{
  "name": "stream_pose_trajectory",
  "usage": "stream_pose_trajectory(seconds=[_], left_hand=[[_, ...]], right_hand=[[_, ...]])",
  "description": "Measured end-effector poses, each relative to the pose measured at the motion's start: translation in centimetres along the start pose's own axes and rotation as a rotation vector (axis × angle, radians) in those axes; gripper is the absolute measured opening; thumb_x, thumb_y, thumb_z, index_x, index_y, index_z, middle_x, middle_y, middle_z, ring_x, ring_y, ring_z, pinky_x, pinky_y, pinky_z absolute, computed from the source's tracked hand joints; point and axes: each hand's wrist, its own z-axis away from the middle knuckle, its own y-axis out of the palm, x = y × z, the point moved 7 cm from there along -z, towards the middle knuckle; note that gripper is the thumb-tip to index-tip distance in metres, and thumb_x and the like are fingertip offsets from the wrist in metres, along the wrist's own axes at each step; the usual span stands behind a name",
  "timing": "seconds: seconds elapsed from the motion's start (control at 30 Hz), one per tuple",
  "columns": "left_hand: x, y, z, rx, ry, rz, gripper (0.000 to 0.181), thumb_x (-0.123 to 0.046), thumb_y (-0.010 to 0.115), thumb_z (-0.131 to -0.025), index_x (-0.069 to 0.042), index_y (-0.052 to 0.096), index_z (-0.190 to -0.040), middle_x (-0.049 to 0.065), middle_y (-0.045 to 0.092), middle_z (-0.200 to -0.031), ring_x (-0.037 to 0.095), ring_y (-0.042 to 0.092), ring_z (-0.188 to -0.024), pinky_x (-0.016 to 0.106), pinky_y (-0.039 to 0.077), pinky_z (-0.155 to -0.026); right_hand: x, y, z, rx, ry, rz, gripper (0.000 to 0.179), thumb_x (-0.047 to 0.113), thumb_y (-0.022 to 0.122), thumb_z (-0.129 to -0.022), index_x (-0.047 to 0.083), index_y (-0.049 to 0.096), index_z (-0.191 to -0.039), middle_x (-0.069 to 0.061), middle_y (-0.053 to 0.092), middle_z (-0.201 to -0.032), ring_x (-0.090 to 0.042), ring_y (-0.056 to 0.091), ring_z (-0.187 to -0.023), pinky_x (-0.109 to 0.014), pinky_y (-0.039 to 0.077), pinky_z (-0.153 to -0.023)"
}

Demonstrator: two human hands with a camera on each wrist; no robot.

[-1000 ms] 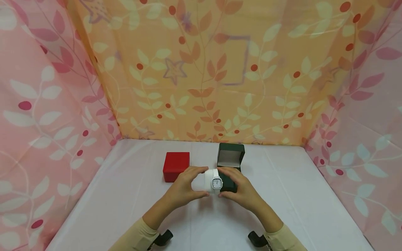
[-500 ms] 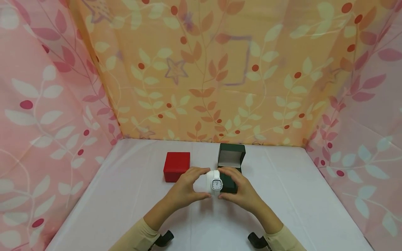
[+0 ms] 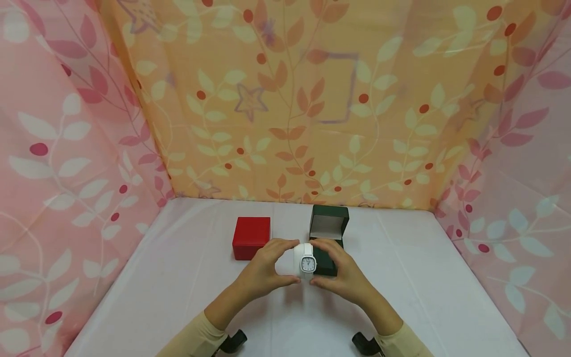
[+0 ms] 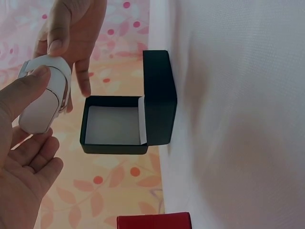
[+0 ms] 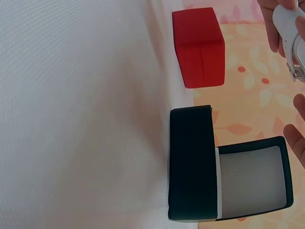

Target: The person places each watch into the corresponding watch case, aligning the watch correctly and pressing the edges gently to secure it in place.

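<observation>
A white wristwatch [image 3: 308, 264] with a squarish face is wrapped round a white cushion [image 3: 298, 260], held up in front of the open green watch box [image 3: 329, 216]. My left hand [image 3: 262, 270] pinches the cushion, its thumb lying over it and its fingers beneath in the left wrist view. From the other side my right hand [image 3: 342, 271] holds the watch end between thumb and fingers. The face points towards the head camera. In the right wrist view the watch and hands are partly cut off at the right edge. The pale-lined box lid [image 4: 114, 125] stands raised.
Left of the green box, a closed red box [image 3: 251, 238] sits on the white-covered table [image 3: 392, 277]. Floral cloth walls [image 3: 285, 99] enclose the back and sides. Black wrist mounts [image 3: 234, 340] are worn at both sleeves.
Both hands and the watch have shifted very slightly to the right and down in the head view. The hold on the cushion and watch stays the same, and both boxes stay put.
</observation>
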Motion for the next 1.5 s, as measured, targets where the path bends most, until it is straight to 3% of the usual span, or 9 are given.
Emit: stream_pose_trajectory(seconds=[0.7,1.23,1.5], left_hand=[[-0.2,-0.02,-0.25,-0.008,0.02,-0.015,0.086,-0.022,0.096,-0.071,-0.016,0.055,-0.146,-0.006,0.064,-0.135,0.012,0.055,-0.127,0.033,0.054,-0.102],[-0.49,0.34,-0.14,-0.003,0.054,-0.022,0.085,-0.022,0.097,-0.071,-0.014,0.056,-0.145,-0.005,0.065,-0.133,0.013,0.056,-0.125,0.032,0.055,-0.1],[-0.44,0.5,0.02,0.01,-0.007,-0.009,0.084,-0.024,0.096,-0.072,-0.018,0.056,-0.146,-0.008,0.064,-0.135,0.011,0.054,-0.126,0.032,0.056,-0.098]], right_hand=[[0.37,0.04,-0.22,0.014,-0.052,0.02,0.086,0.026,0.092,-0.077,0.016,0.047,-0.15,0.001,0.048,-0.15,-0.021,0.045,-0.14,-0.027,0.034,-0.118],[0.48,0.25,-0.01,0.015,-0.026,-0.016,0.085,0.024,0.093,-0.076,0.012,0.048,-0.148,-0.004,0.049,-0.149,-0.021,0.044,-0.141,-0.028,0.034,-0.118],[0.58,0.37,0.09,0.021,-0.037,-0.021,0.086,0.023,0.093,-0.076,0.02,0.047,-0.149,-0.003,0.049,-0.149,-0.021,0.044,-0.14,-0.028,0.035,-0.118]])
